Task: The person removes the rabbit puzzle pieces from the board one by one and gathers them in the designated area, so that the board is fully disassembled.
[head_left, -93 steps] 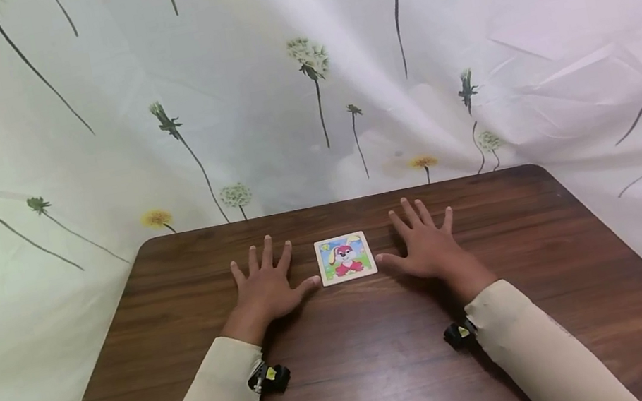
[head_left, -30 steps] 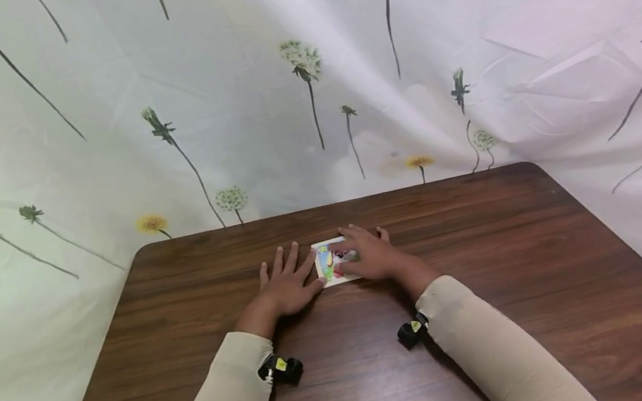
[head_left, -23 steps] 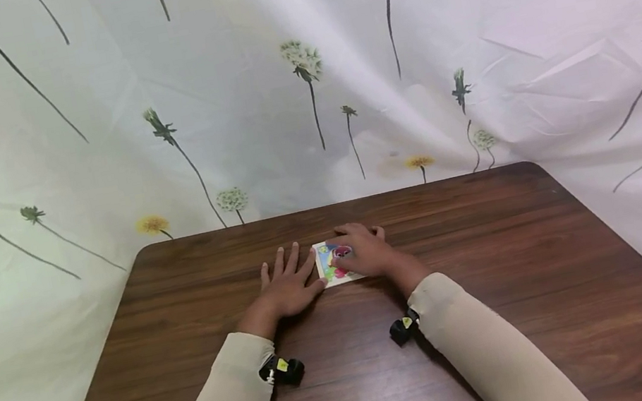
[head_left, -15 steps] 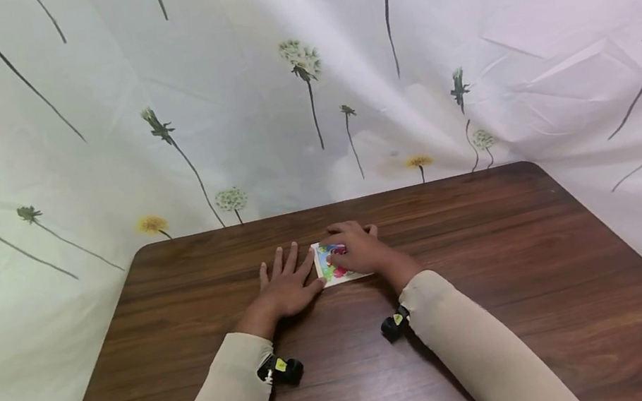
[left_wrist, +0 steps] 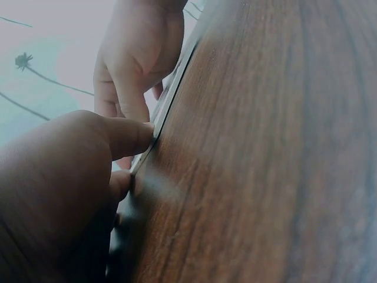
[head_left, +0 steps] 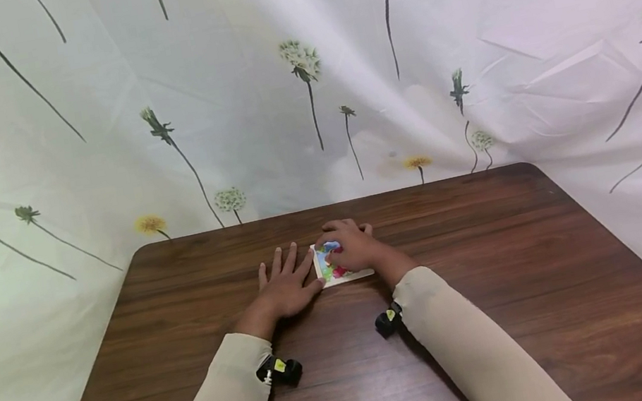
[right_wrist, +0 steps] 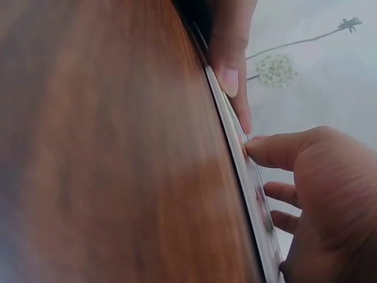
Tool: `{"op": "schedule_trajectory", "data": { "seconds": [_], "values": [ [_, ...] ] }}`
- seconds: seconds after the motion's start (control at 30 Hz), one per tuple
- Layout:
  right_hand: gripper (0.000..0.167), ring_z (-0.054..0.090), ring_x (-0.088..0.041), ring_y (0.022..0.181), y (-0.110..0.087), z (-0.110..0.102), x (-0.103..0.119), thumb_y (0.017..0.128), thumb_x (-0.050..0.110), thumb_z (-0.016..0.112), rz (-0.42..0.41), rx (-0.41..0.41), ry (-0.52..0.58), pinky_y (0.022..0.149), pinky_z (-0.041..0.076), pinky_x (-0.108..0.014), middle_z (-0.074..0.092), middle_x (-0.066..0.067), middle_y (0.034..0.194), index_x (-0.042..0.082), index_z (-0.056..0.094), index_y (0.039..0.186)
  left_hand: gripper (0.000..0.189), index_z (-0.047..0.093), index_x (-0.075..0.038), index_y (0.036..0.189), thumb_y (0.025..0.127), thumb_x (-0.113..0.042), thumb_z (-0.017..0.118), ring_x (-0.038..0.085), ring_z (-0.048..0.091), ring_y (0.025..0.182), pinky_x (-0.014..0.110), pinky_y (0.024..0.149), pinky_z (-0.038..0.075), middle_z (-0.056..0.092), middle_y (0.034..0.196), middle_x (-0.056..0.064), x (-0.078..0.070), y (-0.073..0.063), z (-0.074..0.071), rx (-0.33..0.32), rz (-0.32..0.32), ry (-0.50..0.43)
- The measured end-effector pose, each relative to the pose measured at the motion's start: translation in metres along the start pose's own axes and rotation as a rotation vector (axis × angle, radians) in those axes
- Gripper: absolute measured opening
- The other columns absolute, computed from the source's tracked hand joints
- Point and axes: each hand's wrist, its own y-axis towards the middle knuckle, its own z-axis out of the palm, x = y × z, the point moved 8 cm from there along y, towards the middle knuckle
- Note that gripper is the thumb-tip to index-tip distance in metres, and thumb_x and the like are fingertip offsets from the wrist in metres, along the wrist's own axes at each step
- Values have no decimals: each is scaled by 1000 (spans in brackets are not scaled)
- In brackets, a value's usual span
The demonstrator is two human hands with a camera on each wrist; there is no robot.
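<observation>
A small square jigsaw puzzle [head_left: 346, 279] in a pale frame lies on the table, its colourful picture partly covered. In the head view my left hand [head_left: 283, 294] rests at its left side, fingers spread. The left wrist view shows my left thumb [left_wrist: 132, 137] on the frame's edge. Over the puzzle's right part, my right hand [head_left: 354, 250] bends its fingers down onto the picture. Its thumb [right_wrist: 277, 150] touches the surface in the right wrist view, with two other fingertips lower along the board. I cannot tell whether it pinches a puzzle piece.
The brown wooden table [head_left: 508, 311] extends around both arms. A white cloth printed with dandelions [head_left: 249, 84] hangs behind its back edge and along its sides. Black wrist cameras [head_left: 287, 371] sit below each hand.
From flat on either side of the puzzle, the right hand has moved left over it, its fingers bending and shifting further left. The left hand has moved slightly right to the frame's edge.
</observation>
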Motion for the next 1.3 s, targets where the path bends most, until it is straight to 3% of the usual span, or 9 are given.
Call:
{"op": "schedule_trajectory", "data": {
  "seconds": [0.5, 0.83, 1.03, 1.3],
  "values": [
    [30, 40, -37, 151, 6, -9, 3, 112, 30, 64, -81, 22, -70, 115, 27, -65, 46, -11, 166, 27, 76, 140, 78, 12, -32, 177, 112, -67, 37, 42, -14, 172, 77, 130, -9, -8, 186, 6, -1, -1, -3, -6, -2, -8],
    [32, 44, -33, 141, 9, -8, 5, 110, 34, 69, -63, 53, -91, 114, 30, -64, 51, -8, 153, 29, 76, 140, 82, 10, -33, 177, 110, -73, 36, 41, -15, 172, 77, 130, -12, -10, 186, 5, -2, -5, -4, 0, -13, -8],
    [27, 37, -37, 149, 11, -3, 0, 111, 33, 67, -40, 80, -39, 119, 25, -68, 44, -10, 160, 30, 71, 138, 82, 11, -34, 177, 110, -74, 36, 41, -15, 172, 78, 129, -12, -11, 186, 5, -2, -5, -2, -2, -23, -8],
    [17, 33, -38, 151, 12, -1, -1, 112, 31, 64, -24, 89, 8, 117, 21, -66, 40, -11, 165, 26, 68, 128, 82, 11, -34, 177, 110, -74, 37, 40, -16, 172, 79, 128, -12, -11, 186, 4, -3, -3, -1, 0, -32, -11]
  ]
}}
